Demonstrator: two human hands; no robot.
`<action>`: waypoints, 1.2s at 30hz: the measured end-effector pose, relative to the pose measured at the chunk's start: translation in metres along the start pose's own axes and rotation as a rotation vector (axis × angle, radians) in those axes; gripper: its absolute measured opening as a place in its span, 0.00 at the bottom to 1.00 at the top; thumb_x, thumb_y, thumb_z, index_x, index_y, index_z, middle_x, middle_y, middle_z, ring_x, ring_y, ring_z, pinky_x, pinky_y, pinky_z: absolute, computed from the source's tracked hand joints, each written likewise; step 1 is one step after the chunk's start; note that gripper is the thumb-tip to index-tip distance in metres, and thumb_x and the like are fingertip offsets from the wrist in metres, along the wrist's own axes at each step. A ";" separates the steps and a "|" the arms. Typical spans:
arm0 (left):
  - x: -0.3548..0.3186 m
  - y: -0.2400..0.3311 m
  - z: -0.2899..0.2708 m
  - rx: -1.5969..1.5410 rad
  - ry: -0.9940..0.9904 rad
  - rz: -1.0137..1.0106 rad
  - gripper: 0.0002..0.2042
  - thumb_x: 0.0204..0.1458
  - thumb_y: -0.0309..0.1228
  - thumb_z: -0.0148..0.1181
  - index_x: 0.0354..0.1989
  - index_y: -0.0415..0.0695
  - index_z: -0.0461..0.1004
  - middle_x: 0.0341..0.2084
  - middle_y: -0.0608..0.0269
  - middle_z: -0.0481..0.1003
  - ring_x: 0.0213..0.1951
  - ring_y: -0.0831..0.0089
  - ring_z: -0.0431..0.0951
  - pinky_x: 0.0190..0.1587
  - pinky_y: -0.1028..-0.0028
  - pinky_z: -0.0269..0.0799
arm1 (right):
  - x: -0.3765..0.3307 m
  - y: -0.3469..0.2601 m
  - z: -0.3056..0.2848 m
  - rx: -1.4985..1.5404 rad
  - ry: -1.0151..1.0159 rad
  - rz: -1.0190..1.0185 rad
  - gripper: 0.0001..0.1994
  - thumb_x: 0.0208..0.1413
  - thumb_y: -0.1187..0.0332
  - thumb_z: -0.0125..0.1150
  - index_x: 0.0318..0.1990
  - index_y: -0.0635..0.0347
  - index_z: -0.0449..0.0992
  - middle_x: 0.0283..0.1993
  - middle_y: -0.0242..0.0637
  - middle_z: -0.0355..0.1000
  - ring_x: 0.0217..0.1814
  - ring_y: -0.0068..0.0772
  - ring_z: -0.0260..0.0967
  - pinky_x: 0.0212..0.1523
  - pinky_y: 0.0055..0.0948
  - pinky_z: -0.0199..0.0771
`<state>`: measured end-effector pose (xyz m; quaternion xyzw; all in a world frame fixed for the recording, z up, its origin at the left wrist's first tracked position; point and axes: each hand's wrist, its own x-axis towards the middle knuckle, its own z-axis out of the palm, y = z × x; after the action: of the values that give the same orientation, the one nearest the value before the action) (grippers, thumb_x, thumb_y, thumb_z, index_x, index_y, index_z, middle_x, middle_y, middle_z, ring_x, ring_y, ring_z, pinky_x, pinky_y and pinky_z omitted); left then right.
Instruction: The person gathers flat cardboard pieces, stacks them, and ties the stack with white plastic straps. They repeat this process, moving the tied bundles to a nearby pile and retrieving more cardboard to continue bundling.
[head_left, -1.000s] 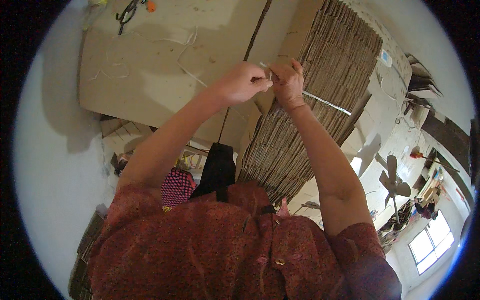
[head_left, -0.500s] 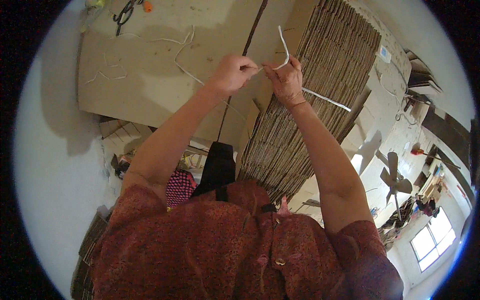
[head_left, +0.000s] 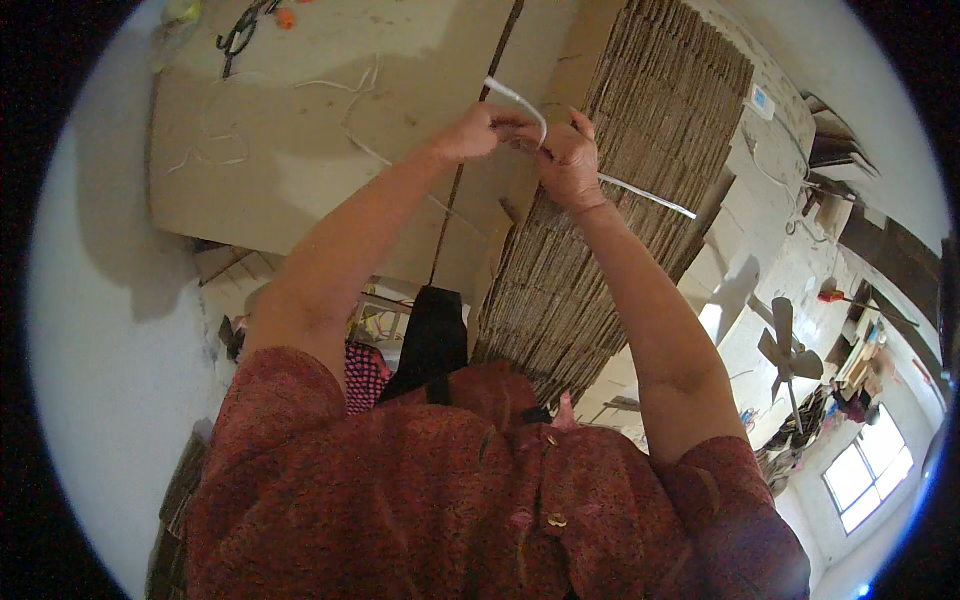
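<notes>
My left hand [head_left: 470, 134] and my right hand [head_left: 570, 170] meet above the edge of a tall stack of corrugated cardboard sheets [head_left: 665, 110]. Fingers of both are pinched together on a white cord [head_left: 527, 104], whose loose end arches up between them. Part of the same-looking cord [head_left: 648, 193] runs across the stack's ridged side, to the right of my right wrist. How the cord is crossed or knotted at the fingertips is hidden.
Left of the stack lies a broad flat cardboard surface [head_left: 270, 190] with a long loose cord [head_left: 360, 140] on it. Black-handled scissors [head_left: 237, 42] and a small orange item [head_left: 285, 18] are at its far edge. A fan [head_left: 788, 355] stands at right.
My hands have come together, the left moving right toward the right hand. The cord's free end, which pointed up above my right hand, now bends over to the left.
</notes>
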<state>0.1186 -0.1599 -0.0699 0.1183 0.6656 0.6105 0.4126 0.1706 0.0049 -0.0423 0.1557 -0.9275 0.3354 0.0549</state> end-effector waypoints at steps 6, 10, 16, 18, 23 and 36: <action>-0.004 0.030 -0.002 -0.047 -0.124 -0.117 0.15 0.47 0.21 0.47 0.45 0.42 0.68 0.34 0.64 0.73 0.36 0.76 0.71 0.39 0.77 0.67 | 0.001 -0.003 0.003 0.004 0.125 -0.028 0.12 0.33 0.79 0.54 0.29 0.54 0.74 0.31 0.33 0.68 0.42 0.36 0.65 0.54 0.42 0.52; -0.002 0.013 0.003 -0.105 -0.103 -0.058 0.12 0.48 0.24 0.49 0.42 0.41 0.70 0.31 0.64 0.73 0.34 0.76 0.72 0.37 0.77 0.67 | -0.002 -0.002 0.001 -0.007 0.113 -0.040 0.16 0.31 0.80 0.54 0.32 0.53 0.74 0.36 0.35 0.67 0.47 0.39 0.62 0.55 0.42 0.51; -0.010 0.016 0.003 0.221 0.127 0.071 0.07 0.48 0.26 0.50 0.32 0.37 0.72 0.26 0.63 0.74 0.29 0.75 0.72 0.34 0.77 0.68 | -0.001 -0.002 -0.005 0.041 0.116 -0.048 0.18 0.26 0.79 0.57 0.32 0.53 0.74 0.37 0.37 0.66 0.44 0.44 0.61 0.50 0.43 0.56; -0.012 0.016 0.000 0.331 0.149 0.075 0.08 0.49 0.27 0.50 0.29 0.35 0.73 0.23 0.62 0.74 0.27 0.75 0.72 0.33 0.76 0.68 | -0.004 0.002 0.003 0.119 0.175 -0.032 0.18 0.28 0.80 0.56 0.34 0.55 0.73 0.37 0.38 0.66 0.44 0.44 0.61 0.50 0.43 0.57; -0.016 0.014 0.006 0.150 0.068 -0.243 0.12 0.51 0.32 0.49 0.36 0.36 0.72 0.28 0.58 0.74 0.29 0.75 0.73 0.33 0.75 0.68 | -0.026 -0.001 -0.012 0.426 0.302 0.134 0.13 0.36 0.81 0.55 0.33 0.60 0.72 0.36 0.37 0.66 0.44 0.39 0.63 0.46 0.37 0.62; 0.009 0.018 0.062 -1.244 0.382 -0.080 0.12 0.51 0.35 0.44 0.18 0.47 0.63 0.16 0.66 0.65 0.27 0.73 0.67 0.28 0.74 0.60 | -0.008 -0.022 -0.024 1.154 0.506 0.646 0.12 0.52 0.69 0.51 0.20 0.64 0.67 0.20 0.31 0.65 0.24 0.20 0.58 0.28 0.24 0.60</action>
<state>0.1490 -0.1055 -0.0516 -0.2779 0.2534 0.8763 0.3010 0.1847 0.0062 -0.0124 -0.2056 -0.5603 0.7988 0.0752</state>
